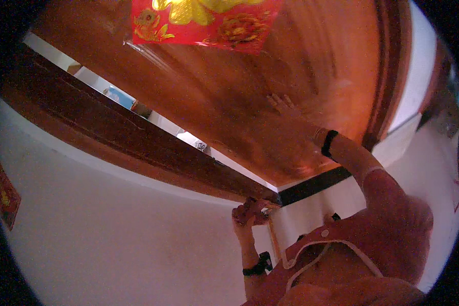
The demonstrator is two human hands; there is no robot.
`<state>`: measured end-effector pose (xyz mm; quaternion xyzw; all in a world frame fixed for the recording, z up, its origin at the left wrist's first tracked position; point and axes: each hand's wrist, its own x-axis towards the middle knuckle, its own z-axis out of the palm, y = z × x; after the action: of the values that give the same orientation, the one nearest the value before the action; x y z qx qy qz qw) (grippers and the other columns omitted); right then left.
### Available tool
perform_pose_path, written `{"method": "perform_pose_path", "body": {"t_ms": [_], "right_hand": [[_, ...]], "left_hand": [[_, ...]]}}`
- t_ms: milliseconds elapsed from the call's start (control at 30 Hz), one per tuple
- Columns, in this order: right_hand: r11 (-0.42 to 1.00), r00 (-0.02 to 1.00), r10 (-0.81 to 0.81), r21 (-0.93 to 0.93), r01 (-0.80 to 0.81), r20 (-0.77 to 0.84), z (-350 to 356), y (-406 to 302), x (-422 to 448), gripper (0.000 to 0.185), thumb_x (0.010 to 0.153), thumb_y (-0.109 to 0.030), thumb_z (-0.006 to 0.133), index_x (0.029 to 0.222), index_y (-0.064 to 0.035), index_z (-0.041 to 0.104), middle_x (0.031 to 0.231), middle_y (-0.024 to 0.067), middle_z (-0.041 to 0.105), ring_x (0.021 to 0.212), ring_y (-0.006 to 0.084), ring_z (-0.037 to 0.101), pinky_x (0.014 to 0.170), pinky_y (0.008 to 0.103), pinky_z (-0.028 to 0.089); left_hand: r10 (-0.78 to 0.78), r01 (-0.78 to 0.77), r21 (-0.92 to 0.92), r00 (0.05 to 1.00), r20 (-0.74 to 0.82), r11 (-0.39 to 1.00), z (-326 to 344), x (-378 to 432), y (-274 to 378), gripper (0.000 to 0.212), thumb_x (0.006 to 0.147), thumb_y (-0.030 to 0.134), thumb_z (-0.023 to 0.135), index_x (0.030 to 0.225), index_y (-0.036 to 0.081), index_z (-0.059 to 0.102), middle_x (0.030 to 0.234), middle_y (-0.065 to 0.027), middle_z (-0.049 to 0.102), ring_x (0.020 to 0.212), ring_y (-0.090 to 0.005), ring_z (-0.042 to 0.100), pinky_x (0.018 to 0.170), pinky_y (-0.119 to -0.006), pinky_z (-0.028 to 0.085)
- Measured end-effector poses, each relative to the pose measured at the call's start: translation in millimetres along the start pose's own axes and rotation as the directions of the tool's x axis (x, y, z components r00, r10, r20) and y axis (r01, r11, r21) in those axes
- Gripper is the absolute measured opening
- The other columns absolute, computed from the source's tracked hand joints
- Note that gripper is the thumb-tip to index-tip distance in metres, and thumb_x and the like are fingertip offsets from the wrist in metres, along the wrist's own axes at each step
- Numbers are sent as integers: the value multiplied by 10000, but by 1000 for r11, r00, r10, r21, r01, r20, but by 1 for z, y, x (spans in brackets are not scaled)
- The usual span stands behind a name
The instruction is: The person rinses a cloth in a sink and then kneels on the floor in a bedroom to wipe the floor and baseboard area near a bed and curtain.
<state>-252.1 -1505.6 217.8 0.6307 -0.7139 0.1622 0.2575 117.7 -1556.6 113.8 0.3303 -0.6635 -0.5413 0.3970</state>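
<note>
A brown, glossy wooden door [222,103] fills the upper part of the view and stands slightly ajar. My right hand [290,110] lies against its face with the fingers apart, holding nothing. Beside the dark wooden door frame [137,134], near the end of the gap, my left hand [250,212] has curled fingers. A small pale thing [266,210] shows at that hand; dim light and blur hide what it is and whether it is gripped. Both wrists wear black bands.
A red and gold paper decoration [199,26] hangs on the door. A pale wall [137,237] runs left of the frame, with another red decoration [7,195] at its edge. Bright objects, one a blue picture [120,96], show through the gap. Pale floor [417,168] lies right.
</note>
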Motion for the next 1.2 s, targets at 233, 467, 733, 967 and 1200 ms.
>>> {"method": "perform_pose_path", "body": {"t_ms": [233,467,733,967,1200], "right_hand": [[1000,983,-18,-2,19,180,78,41,34,598,802,-350,460,1332,-236,209,1383,147,172,1264,302,213,940,577,241],[992,976,72,-114,-49,204,148,93,73,591,806,-377,455,1329,-232,220,1371,168,189,1244,324,248,897,601,278],[923,955,297,-255,-288,-1,195,115,130,499,783,-256,492,1241,-98,375,1338,187,248,1229,338,262,931,610,200],[985,987,-91,156,71,129,329,115,241,237,728,-161,508,876,7,587,1212,179,435,1198,302,327,1011,487,157],[942,869,109,-329,64,483,553,215,315,274,751,-168,486,959,-47,618,1176,137,491,1145,271,403,985,532,181]], "left_hand": [[-118,129,134,989,-90,983,59,110,-2,409,655,33,633,1026,20,462,1006,-85,530,922,-170,510,775,-279,424],[-31,-22,179,958,285,984,89,263,-55,346,665,47,644,959,-7,471,945,-93,549,827,-176,554,688,-263,461],[-175,231,-327,966,191,916,117,392,-54,499,653,38,675,1078,23,415,1025,-131,543,923,-232,555,804,-356,470],[-96,137,-349,987,132,927,117,498,-81,466,667,-27,639,1075,7,418,998,-87,535,895,-172,541,794,-287,446],[-198,225,-285,973,122,932,143,631,-107,528,642,-38,651,1109,9,410,1035,-74,511,934,-176,517,829,-296,423]]}}
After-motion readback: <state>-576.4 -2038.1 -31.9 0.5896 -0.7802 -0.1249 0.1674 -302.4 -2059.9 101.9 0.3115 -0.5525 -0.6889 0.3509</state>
